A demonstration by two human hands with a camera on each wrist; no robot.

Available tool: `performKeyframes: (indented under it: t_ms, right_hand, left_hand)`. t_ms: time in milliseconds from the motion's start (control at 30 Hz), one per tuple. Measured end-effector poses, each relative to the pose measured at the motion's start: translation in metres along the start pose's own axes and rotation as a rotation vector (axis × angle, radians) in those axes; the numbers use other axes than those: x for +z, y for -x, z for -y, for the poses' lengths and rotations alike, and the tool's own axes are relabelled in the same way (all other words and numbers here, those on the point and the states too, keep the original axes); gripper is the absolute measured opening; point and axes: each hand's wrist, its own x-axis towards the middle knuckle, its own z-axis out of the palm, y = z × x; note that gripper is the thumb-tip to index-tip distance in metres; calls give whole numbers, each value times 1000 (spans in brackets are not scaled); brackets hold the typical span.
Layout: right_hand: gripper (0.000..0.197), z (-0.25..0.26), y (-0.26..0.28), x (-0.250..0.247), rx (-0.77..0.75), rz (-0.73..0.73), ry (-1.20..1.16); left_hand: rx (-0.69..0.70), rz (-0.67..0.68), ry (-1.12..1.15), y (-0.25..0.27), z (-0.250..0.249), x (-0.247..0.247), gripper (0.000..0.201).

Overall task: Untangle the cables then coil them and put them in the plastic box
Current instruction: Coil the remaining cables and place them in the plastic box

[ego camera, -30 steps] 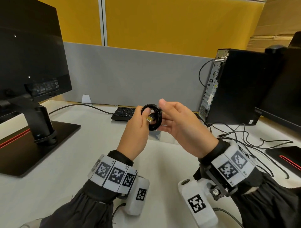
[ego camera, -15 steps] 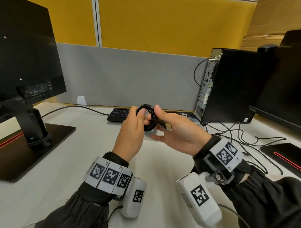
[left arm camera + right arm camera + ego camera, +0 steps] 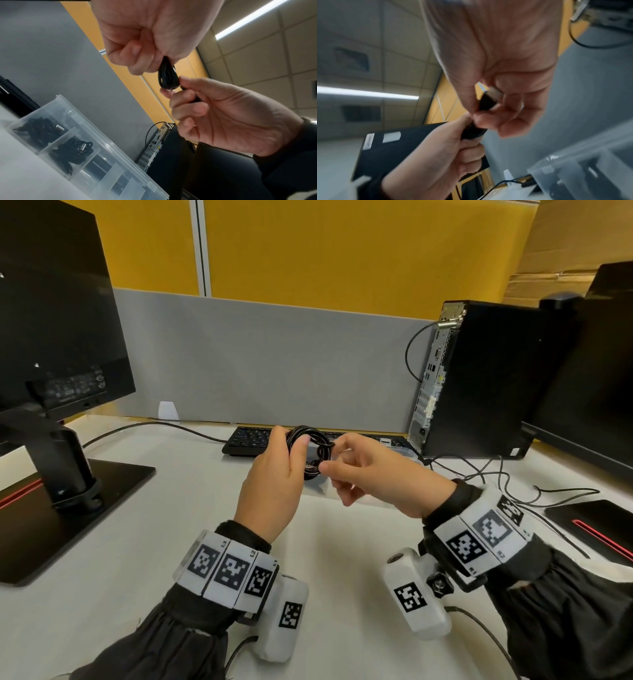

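Observation:
A small coil of black cable [image 3: 310, 451] is held up over the desk. My left hand [image 3: 294, 446] grips its left side, thumb across the front. My right hand [image 3: 331, 462] pinches the cable's free end at the coil's lower right. In the right wrist view that end is a black plug with a metal tip [image 3: 489, 100] between thumb and fingers, against the coil [image 3: 472, 132]. The left wrist view shows the coil [image 3: 168, 78] between both hands and the clear plastic box [image 3: 120, 155] below, two compartments holding coiled black cables [image 3: 72, 150]. In the head view my hands mostly hide the box.
Loose black cables [image 3: 496, 474] sprawl on the white desk right of my hands. A PC tower [image 3: 479, 378] stands behind them and a keyboard [image 3: 250, 440] lies past the coil. A monitor on its stand [image 3: 61, 457] fills the left; a second monitor base [image 3: 596, 522] sits far right.
My right hand took the plug end from the coil's middle and drew it round to the coil's lower right. My left hand kept its grip on the coil.

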Motion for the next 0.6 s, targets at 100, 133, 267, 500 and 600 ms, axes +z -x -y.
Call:
performKeyframes:
  t_ms: [100, 133, 267, 500, 600]
  right_hand:
    - [12, 1, 3, 2, -69, -29, 177]
    - [13, 1, 4, 3, -109, -51, 272]
    - [12, 1, 8, 7, -243, -138, 487]
    - [12, 5, 16, -5, -213, -101, 372]
    - [17, 6, 18, -9, -209, -80, 421]
  left_hand:
    - [7, -3, -2, 0, 1, 0, 34]
    - [8, -5, -6, 0, 2, 0, 37]
    - [0, -33, -15, -2, 4, -3, 33]
    - [81, -6, 133, -1, 1, -4, 20]
    - [58, 73, 347, 0, -2, -4, 11]
